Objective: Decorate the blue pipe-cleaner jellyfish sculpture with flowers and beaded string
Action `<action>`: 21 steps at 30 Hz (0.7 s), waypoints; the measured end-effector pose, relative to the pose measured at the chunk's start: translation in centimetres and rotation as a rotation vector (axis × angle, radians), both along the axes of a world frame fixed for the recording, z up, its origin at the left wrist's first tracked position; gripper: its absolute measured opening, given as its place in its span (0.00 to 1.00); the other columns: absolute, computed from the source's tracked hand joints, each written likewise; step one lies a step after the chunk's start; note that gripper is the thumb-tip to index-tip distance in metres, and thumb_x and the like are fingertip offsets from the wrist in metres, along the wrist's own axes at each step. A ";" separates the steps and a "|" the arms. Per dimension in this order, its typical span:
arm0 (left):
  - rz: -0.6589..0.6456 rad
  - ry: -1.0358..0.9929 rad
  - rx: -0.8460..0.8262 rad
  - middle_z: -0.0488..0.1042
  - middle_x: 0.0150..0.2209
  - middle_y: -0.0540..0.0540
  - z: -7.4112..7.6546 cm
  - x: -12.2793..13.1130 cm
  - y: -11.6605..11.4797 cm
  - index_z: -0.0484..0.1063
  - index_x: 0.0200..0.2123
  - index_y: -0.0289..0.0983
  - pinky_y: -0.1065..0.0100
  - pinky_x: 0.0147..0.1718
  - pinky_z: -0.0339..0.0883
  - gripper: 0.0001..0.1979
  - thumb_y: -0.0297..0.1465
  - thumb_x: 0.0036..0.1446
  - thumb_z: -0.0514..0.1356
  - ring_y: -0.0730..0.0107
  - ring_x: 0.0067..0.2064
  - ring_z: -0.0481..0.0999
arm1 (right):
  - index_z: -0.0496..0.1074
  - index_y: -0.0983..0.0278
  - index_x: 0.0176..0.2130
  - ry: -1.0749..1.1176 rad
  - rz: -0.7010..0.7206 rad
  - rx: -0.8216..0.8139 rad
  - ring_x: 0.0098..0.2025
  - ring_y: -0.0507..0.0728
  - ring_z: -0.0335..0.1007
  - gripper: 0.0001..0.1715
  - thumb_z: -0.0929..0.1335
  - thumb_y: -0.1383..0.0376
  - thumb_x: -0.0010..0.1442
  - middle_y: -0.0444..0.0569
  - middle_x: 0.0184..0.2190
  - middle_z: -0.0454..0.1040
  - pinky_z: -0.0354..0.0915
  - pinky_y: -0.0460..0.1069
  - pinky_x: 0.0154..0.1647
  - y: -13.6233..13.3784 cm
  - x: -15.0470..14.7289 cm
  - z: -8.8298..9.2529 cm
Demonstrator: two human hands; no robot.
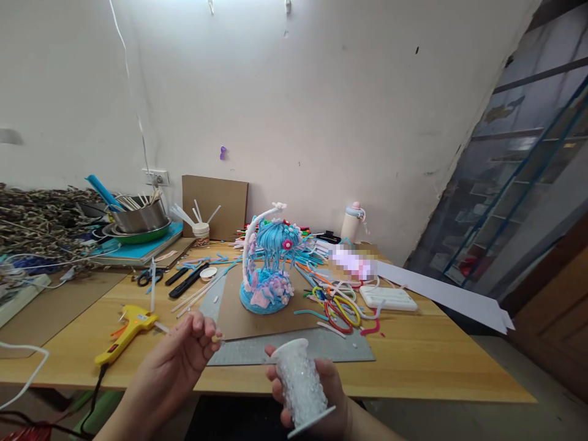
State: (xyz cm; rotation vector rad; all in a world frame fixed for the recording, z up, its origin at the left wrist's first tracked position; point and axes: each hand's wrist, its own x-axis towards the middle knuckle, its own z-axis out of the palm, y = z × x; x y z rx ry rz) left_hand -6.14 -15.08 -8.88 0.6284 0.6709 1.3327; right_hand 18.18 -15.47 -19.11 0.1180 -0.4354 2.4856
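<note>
My right hand point(331, 380) is wrapped around a white spool point(301, 386) wound with clear beads, held tilted near the table's front edge. My left hand point(184, 352) is raised to its left, fingers curled together in a pinch. Something tiny and pale shows at those fingertips, too small to name. Beyond both hands, a blue and pink pipe-cleaner jellyfish ornament point(275, 236) hangs by a curved white stem point(248, 251) over a round blue base point(264, 300) with pink and lilac flowers. It stands on a brown cardboard sheet point(234, 318) laid on a grey cutting mat point(331, 349).
A yellow hot glue gun point(131, 331) lies on the left, near scissors point(149, 278) and a black cutter point(188, 282). Coloured pipe cleaners point(342, 309) tangle on the right beside a white case point(388, 298). A bottle point(351, 223) stands by the wall.
</note>
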 end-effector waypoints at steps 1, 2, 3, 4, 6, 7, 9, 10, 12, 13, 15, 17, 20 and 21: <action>0.023 0.001 -0.001 0.70 0.26 0.51 0.0 -0.3 0.1 0.70 0.24 0.36 0.69 0.30 0.75 0.12 0.31 0.43 0.71 0.71 0.30 0.74 | 0.58 0.65 0.60 -0.009 -0.037 -0.052 0.46 0.53 0.70 0.50 0.76 0.61 0.41 0.49 0.48 0.74 0.64 0.49 0.45 0.1 0.1 0.2; 0.040 0.003 0.000 0.70 0.26 0.51 0.0 -0.5 0.2 0.70 0.24 0.36 0.69 0.30 0.75 0.12 0.31 0.42 0.71 0.71 0.30 0.74 | 0.58 0.67 0.59 -0.018 -0.074 -0.104 0.46 0.51 0.70 0.49 0.76 0.65 0.40 0.48 0.47 0.74 0.63 0.47 0.47 0.2 0.2 0.4; 0.051 0.007 0.002 0.70 0.25 0.51 0.0 -0.7 0.3 0.70 0.24 0.37 0.69 0.30 0.75 0.12 0.31 0.42 0.71 0.70 0.30 0.74 | 0.59 0.69 0.59 -0.020 -0.106 -0.147 0.46 0.50 0.70 0.49 0.76 0.66 0.40 0.47 0.45 0.74 0.62 0.45 0.49 0.3 0.3 0.4; 0.058 0.012 0.007 0.70 0.25 0.51 0.0 -0.9 0.4 0.70 0.24 0.37 0.69 0.30 0.76 0.12 0.32 0.42 0.71 0.70 0.30 0.74 | 0.60 0.71 0.58 -0.017 -0.129 -0.178 0.45 0.49 0.69 0.48 0.77 0.64 0.40 0.47 0.44 0.74 0.61 0.43 0.49 0.4 0.3 0.4; 0.069 0.027 0.022 0.70 0.25 0.51 0.0 -1.0 0.6 0.70 0.24 0.37 0.68 0.30 0.76 0.12 0.33 0.42 0.71 0.69 0.30 0.74 | 0.63 0.71 0.54 -0.012 -0.151 -0.193 0.46 0.49 0.69 0.46 0.78 0.57 0.41 0.49 0.42 0.73 0.60 0.42 0.49 0.4 0.4 0.1; 0.075 0.035 0.029 0.70 0.25 0.51 0.0 -1.1 0.8 0.70 0.25 0.37 0.68 0.30 0.76 0.12 0.33 0.42 0.71 0.69 0.30 0.74 | 0.65 0.69 0.52 -0.018 -0.152 -0.178 0.48 0.51 0.68 0.44 0.78 0.53 0.41 0.50 0.43 0.72 0.61 0.44 0.49 0.4 0.4 -0.2; 0.097 0.039 0.046 0.71 0.26 0.51 0.1 -1.2 1.1 0.71 0.25 0.37 0.68 0.31 0.76 0.12 0.33 0.43 0.71 0.69 0.31 0.75 | 0.67 0.65 0.49 -0.042 -0.135 -0.126 0.50 0.56 0.67 0.43 0.77 0.48 0.39 0.53 0.46 0.72 0.62 0.51 0.49 0.4 0.6 -0.6; 0.110 0.034 0.054 0.71 0.26 0.51 0.1 -1.4 1.4 0.71 0.26 0.37 0.69 0.31 0.77 0.11 0.32 0.43 0.71 0.69 0.31 0.75 | 0.67 0.62 0.49 -0.048 -0.118 -0.104 0.50 0.58 0.68 0.43 0.77 0.46 0.39 0.53 0.48 0.71 0.64 0.52 0.46 0.4 0.8 -0.7; 0.145 0.011 0.082 0.72 0.26 0.51 0.4 -1.7 1.8 0.71 0.27 0.37 0.69 0.31 0.77 0.10 0.32 0.44 0.70 0.70 0.30 0.75 | 0.65 0.59 0.53 -0.050 -0.106 -0.100 0.44 0.56 0.70 0.46 0.75 0.43 0.40 0.52 0.49 0.71 0.64 0.50 0.38 0.5 1.1 -0.6; 0.169 -0.003 0.101 0.72 0.26 0.51 0.7 -2.0 2.0 0.72 0.28 0.38 0.69 0.30 0.77 0.09 0.32 0.46 0.69 0.70 0.30 0.75 | 0.63 0.58 0.55 -0.056 -0.123 -0.110 0.41 0.53 0.71 0.47 0.75 0.44 0.41 0.51 0.48 0.71 0.63 0.47 0.36 0.6 1.3 -0.3; 0.229 -0.023 0.136 0.72 0.26 0.50 1.4 -2.5 2.1 0.72 0.28 0.38 0.70 0.29 0.77 0.05 0.31 0.52 0.64 0.70 0.29 0.75 | 0.61 0.58 0.57 -0.133 -0.173 -0.107 0.38 0.51 0.70 0.46 0.75 0.49 0.44 0.49 0.46 0.72 0.61 0.45 0.33 0.8 1.6 0.3; 0.286 -0.028 0.141 0.72 0.25 0.49 2.4 -2.9 2.1 0.71 0.27 0.37 0.70 0.27 0.77 0.10 0.29 0.60 0.55 0.71 0.27 0.75 | 0.63 0.63 0.57 -0.322 -0.216 -0.025 0.37 0.52 0.70 0.42 0.75 0.55 0.45 0.52 0.44 0.72 0.61 0.45 0.34 1.1 2.0 1.1; 0.347 -0.016 0.144 0.72 0.22 0.48 3.9 -3.4 1.9 0.71 0.26 0.37 0.70 0.26 0.77 0.22 0.26 0.65 0.41 0.72 0.25 0.75 | 0.60 0.67 0.60 -0.775 -0.274 0.247 0.41 0.57 0.70 0.47 0.75 0.59 0.44 0.56 0.46 0.72 0.64 0.50 0.40 1.6 2.7 2.5; 0.362 -0.012 0.159 0.72 0.22 0.48 4.3 -3.5 1.9 0.71 0.26 0.37 0.70 0.27 0.77 0.25 0.25 0.65 0.38 0.73 0.25 0.75 | 0.56 0.67 0.63 -0.939 -0.272 0.391 0.46 0.59 0.69 0.52 0.75 0.60 0.43 0.56 0.49 0.70 0.63 0.52 0.46 1.8 2.9 3.1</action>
